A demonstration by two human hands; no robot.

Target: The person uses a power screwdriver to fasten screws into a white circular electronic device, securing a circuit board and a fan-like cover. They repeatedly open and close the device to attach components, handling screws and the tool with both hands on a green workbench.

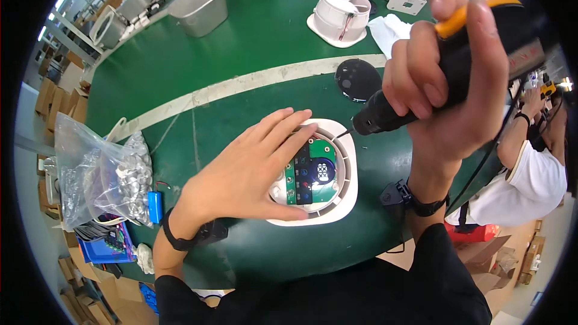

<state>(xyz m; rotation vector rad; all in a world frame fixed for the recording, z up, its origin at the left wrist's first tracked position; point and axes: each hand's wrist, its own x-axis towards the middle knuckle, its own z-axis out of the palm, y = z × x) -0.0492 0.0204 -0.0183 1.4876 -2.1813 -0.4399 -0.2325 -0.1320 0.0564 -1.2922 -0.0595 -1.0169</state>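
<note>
In front of me on the green table lies a white plastic housing with rounded corners and a round opening. A green circuit board with a dark display sits inside it. My left hand rests across the housing's left side, fingers and thumb spread over its rim. My right hand grips a black and orange electric screwdriver, tilted so that its bit points down-left. In this view the bit's tip overlaps the upper right of the housing's ring; whether it touches a screw I cannot tell.
A black disc lies beyond the housing, with a white fan unit farther back. At left are a clear bag of small metal parts, a blue battery pack and a blue bin. Another person works at right.
</note>
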